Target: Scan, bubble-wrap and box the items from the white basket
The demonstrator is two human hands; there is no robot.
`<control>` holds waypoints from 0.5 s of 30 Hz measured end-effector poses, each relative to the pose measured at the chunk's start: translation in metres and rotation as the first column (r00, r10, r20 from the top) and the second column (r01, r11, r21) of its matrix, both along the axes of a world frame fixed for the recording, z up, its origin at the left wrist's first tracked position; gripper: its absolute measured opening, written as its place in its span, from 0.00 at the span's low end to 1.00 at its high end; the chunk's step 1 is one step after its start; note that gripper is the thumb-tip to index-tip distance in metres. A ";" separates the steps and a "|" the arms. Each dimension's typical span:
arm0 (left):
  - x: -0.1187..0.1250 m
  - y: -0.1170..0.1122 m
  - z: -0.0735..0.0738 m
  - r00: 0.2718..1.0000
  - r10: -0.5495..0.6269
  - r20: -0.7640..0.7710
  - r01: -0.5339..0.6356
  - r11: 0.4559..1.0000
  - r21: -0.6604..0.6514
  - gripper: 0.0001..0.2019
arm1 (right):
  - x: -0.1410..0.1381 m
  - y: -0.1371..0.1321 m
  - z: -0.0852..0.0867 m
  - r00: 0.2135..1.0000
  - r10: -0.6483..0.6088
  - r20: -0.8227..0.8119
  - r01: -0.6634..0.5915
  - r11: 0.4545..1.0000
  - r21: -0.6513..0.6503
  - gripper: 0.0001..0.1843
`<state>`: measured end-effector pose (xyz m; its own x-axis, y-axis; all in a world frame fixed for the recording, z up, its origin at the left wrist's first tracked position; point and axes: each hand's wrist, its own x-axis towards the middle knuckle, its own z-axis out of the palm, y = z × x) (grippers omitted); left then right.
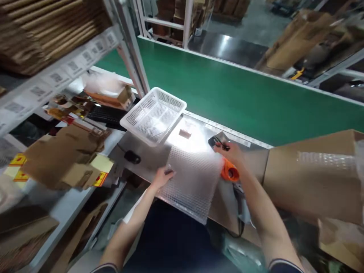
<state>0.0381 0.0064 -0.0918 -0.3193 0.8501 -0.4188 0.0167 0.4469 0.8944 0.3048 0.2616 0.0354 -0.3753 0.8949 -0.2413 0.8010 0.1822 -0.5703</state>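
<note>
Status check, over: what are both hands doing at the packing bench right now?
Left hand flat on the bubble wrap sheet. Right hand on a small dark item, grip unclear. White basket and orange tape roll close beside the sheet.

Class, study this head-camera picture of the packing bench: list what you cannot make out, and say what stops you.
- Head view: dark object under the right hand; the fingers cover most of it.
- Orange tool: half hidden by the right wrist and the bubble wrap sheet.
- Small items inside the white basket: blurred, seen through mesh.
- Shelf labels: print too small and smeared.
- Cardboard box: cut off by the right edge.
- Left hand: fingertips merge with the sheet's edge.
</note>
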 end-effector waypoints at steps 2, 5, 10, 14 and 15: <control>0.009 0.013 -0.023 0.994 0.039 -0.104 -0.049 0.994 -0.095 0.09 | 0.002 0.032 -0.035 0.978 -0.181 0.104 0.164 0.974 0.154 0.37; 0.015 0.017 -0.047 0.961 0.019 -0.276 -0.089 0.966 -0.244 0.04 | 0.010 0.058 -0.075 0.918 -0.270 0.291 0.217 0.955 0.204 0.53; 0.028 -0.002 -0.068 0.677 -0.044 -0.735 -0.190 0.954 -0.232 0.29 | 0.027 0.069 -0.119 0.900 -0.260 0.351 0.253 0.965 0.066 0.48; 0.046 -0.022 -0.080 0.364 -0.180 -0.914 0.114 0.982 -0.148 0.30 | 0.035 0.054 -0.130 0.905 -0.371 0.209 0.343 0.926 0.158 0.51; 0.049 -0.027 -0.082 0.337 -0.217 -0.916 0.211 0.966 -0.151 0.30 | 0.035 0.045 -0.127 0.912 -0.373 0.171 0.336 0.918 0.211 0.55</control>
